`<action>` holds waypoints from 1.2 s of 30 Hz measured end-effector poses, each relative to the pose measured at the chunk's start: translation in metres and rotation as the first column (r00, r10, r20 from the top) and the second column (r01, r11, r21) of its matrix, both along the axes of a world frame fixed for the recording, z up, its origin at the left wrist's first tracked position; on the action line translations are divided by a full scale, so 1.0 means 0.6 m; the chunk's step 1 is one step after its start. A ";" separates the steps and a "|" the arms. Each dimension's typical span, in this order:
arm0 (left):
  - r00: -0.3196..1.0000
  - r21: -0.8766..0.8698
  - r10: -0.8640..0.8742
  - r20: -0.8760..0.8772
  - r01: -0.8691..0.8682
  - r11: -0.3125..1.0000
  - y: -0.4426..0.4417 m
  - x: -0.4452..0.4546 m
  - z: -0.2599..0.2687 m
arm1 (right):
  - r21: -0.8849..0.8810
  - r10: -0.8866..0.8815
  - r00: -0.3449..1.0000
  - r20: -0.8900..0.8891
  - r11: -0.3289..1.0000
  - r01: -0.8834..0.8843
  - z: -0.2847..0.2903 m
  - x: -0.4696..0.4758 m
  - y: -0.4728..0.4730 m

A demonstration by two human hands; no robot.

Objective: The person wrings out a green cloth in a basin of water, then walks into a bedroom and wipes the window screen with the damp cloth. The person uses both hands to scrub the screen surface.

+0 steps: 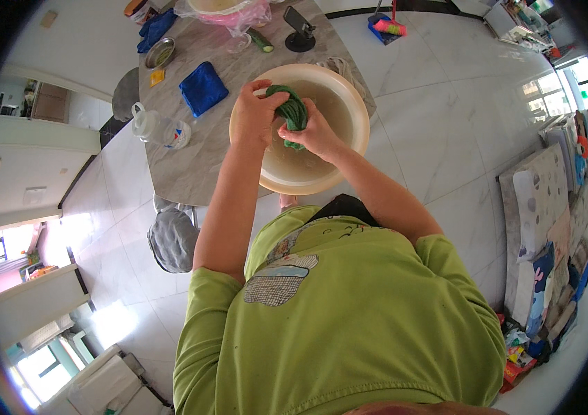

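Observation:
A wide cream plastic basin (354,150) holds cloudy water and stands at the table's edge in front of me. Above the water, a wet green cloth (294,110) is bunched up between both of my hands. My left hand (258,111) grips its upper end, close to the basin's left rim. My right hand (316,132) holds the lower part, with the thumb across it. A short tail of the cloth hangs down beneath the fingers.
Left of the basin, the marble-patterned table (195,171) bears a folded blue cloth (204,89), a clear plastic jug (161,127) and a metal bowl (160,54). Behind are a cut cucumber (261,41) and a black phone stand (300,32). A light cloth (343,70) lies behind the basin's right side.

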State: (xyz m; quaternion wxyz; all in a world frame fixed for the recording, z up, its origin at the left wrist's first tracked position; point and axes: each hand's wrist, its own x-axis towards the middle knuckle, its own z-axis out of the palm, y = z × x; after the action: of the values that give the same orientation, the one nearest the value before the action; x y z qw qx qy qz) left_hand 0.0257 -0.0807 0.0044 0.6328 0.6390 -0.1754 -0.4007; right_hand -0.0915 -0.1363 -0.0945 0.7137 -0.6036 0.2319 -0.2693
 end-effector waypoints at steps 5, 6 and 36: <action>0.970 -0.122 -0.011 -0.243 -0.019 0.992 0.008 0.040 -0.054 | 0.377 0.072 0.991 -0.116 0.926 -0.023 0.047 -0.011 0.013; 0.973 -0.134 -0.052 -0.225 0.022 0.991 0.008 0.043 -0.069 | 0.474 0.093 0.992 -0.082 0.880 -0.043 0.049 -0.017 0.008; 0.600 0.174 -0.326 0.731 0.298 0.939 0.052 0.006 -0.206 | -0.675 -0.088 0.758 -0.646 0.528 -0.515 0.011 -0.044 -0.036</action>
State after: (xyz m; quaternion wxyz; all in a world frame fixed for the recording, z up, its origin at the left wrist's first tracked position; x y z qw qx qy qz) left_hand 0.0291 -0.0495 -0.1192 0.4131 0.7163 -0.5222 -0.2086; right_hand -0.1181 -0.1581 -0.0877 0.2585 -0.9414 0.2132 -0.0392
